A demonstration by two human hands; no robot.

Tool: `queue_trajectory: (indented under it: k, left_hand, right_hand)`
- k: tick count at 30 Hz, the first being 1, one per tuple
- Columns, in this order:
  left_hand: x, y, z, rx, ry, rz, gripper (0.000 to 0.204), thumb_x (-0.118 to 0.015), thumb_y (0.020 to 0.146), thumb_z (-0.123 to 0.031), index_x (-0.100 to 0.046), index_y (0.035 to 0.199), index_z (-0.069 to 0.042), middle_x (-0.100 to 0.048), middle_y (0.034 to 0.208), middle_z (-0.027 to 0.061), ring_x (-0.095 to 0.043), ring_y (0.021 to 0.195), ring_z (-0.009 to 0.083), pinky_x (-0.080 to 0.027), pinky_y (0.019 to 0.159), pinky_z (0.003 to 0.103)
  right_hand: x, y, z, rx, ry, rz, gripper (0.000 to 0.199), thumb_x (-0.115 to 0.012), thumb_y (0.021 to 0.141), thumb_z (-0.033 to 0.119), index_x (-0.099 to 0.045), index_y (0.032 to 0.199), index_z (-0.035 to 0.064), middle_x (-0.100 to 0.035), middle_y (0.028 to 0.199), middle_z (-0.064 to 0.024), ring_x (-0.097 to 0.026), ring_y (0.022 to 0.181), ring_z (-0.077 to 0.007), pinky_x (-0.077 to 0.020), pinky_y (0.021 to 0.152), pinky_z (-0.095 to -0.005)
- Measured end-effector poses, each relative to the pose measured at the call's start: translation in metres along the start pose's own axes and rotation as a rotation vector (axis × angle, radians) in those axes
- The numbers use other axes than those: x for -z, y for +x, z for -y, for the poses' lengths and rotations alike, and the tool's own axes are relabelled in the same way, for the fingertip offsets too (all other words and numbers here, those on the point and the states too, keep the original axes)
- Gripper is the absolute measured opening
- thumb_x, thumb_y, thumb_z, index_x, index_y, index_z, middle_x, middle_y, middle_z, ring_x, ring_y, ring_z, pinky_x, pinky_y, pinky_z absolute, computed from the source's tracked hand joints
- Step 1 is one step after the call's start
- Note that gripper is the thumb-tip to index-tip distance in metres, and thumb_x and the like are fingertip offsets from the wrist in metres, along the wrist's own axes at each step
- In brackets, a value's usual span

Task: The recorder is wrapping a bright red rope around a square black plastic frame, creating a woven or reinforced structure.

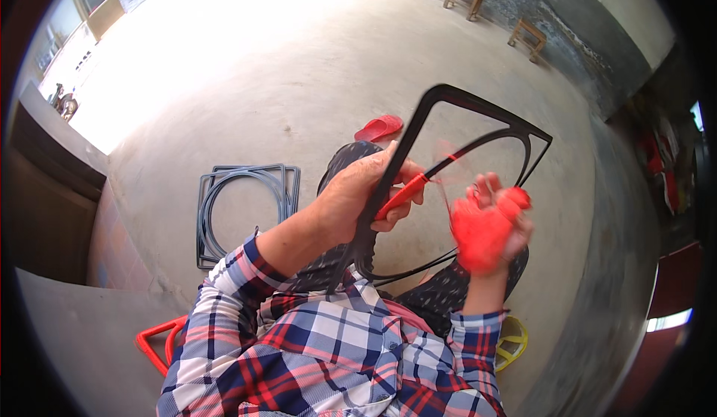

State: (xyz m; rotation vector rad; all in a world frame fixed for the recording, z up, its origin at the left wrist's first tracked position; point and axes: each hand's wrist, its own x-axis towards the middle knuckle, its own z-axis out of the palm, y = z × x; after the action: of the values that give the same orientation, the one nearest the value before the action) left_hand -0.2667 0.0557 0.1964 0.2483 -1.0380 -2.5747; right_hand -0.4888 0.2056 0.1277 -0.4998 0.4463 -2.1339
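My left hand point(379, 182) is closed around a black rectangular frame point(478, 103) with a round black ring inside it, held tilted over my lap. A stretch of the ring by my left fingers is covered in red wrapping point(403, 195). From the end of that wrapping a thin, blurred red strip point(444, 193) runs toward my right hand point(489, 223), which is apart from the frame. The right fingers curl in, smeared by motion. Bright red covers much of this hand; whether it is a glove or a bundle of the strip, I cannot tell.
Several grey frames with rings point(246, 212) lie stacked on the floor at left. A red frame point(153, 350) is beside my left elbow, a yellow ring-shaped thing point(511, 342) beside my right. A red slipper point(379, 127) lies ahead. Two wooden stools point(464, 0) stand by the far wall.
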Motion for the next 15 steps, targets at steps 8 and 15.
queue_trajectory:
  k: [8,15]
  left_hand:
    - [0.044,0.001,-0.011,-0.045,-0.047,-0.078,0.024,-0.066,0.094,-0.022,-0.055,0.114,-0.013,-0.058,0.088,0.0087,-0.051,0.056,0.0127,-0.037,0.037,0.022]
    - [0.069,-0.003,-0.02,-0.14,0.011,-0.033,0.036,-0.063,0.095,-0.019,-0.044,0.126,-0.014,-0.057,0.086,0.0094,-0.052,0.056,0.0139,-0.041,0.04,0.025]
  right_hand:
    - [-0.035,-0.061,0.111,0.032,0.303,0.528,0.037,-0.025,0.105,0.036,-0.036,0.092,0.0032,-0.051,0.05,-0.0078,-0.049,0.037,-0.0149,-0.0479,0.068,-0.0392]
    - [-0.022,-0.109,0.138,0.267,0.155,0.346,0.033,-0.031,0.106,0.029,-0.035,0.1,-0.0032,-0.05,0.052,-0.0101,-0.047,0.034,-0.0159,-0.0336,0.033,-0.0239]
